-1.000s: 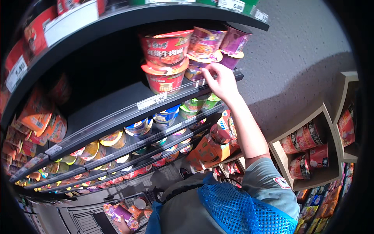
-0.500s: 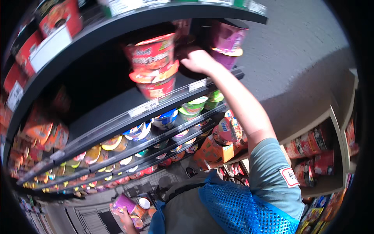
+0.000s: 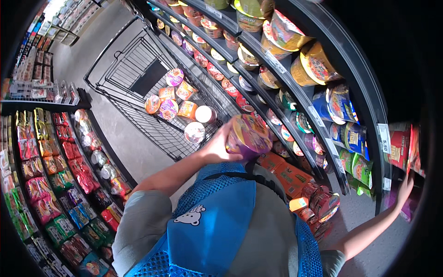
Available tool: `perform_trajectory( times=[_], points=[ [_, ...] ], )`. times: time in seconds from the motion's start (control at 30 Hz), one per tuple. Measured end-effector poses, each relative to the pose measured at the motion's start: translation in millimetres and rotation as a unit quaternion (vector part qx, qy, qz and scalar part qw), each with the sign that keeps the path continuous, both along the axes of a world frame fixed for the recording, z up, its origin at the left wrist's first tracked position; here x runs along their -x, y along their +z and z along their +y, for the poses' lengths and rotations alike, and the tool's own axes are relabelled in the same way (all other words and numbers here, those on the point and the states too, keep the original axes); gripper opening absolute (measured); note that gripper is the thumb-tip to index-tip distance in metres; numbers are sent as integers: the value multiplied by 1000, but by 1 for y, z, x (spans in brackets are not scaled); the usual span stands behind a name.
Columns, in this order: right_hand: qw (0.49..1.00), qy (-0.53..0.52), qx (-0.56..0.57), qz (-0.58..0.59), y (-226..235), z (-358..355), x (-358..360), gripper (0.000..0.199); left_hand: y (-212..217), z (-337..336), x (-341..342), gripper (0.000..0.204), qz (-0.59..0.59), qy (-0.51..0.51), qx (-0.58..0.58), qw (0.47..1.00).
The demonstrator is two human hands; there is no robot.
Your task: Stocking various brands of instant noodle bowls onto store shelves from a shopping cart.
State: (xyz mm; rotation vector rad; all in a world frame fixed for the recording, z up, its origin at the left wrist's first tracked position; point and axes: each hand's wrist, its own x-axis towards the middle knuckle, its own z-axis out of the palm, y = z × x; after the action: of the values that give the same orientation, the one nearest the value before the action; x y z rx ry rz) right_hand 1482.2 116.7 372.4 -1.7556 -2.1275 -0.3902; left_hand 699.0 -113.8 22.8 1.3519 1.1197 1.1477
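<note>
Since the earlier frame, the view has swung so that the cart (image 3: 146, 77) shows far off, left of the middle; the left hand (image 3: 219, 148), low beside the cart before, is now at the centre, and the right hand (image 3: 404, 191) shows at the right edge.

Largest first: dark store shelves (image 3: 364, 69) curve down the right, filled with instant-noodle tubs, while racks of bright packets (image 3: 41, 189) stand on the left. Between them is the wire cart, with several orange, purple-lidded and white-topped tubs (image 3: 187, 111) gathered at its near right end. An orange box (image 3: 291, 179) sits low on the right, just beyond the blue vest (image 3: 210, 226).

Smaller things are at the hands. The left hand is wrapped around the side of a purple tub (image 3: 251, 136), held in the air between the cart and the shelves. The right hand is reaching up beside a red tub (image 3: 399, 147) at the shelf; whether its fingers hold anything I cannot tell.

The step in hand looks like carrying the purple tub cartward. The next move would likely call for lowering it beside the others with that grip kept firm.
</note>
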Motion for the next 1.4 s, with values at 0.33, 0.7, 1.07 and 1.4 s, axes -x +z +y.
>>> perform_trajectory(
  times=[0.33,0.7,1.07,1.4],
  points=[
    [963,118,32,240,-138,-150,447,38,18,-3,0,124,-146,12,-2,989],
    [692,170,433,552,-306,-182,579,114,-27,-8,48,109,-55,-48,-20,997],
    [695,-42,565,444,-307,-209,596,129,-423,-37,316,151,143,446,659,588],
    [708,27,576,407,-331,-197,616,138,-407,-27,325,140,311,410,709,482]
  ],
)
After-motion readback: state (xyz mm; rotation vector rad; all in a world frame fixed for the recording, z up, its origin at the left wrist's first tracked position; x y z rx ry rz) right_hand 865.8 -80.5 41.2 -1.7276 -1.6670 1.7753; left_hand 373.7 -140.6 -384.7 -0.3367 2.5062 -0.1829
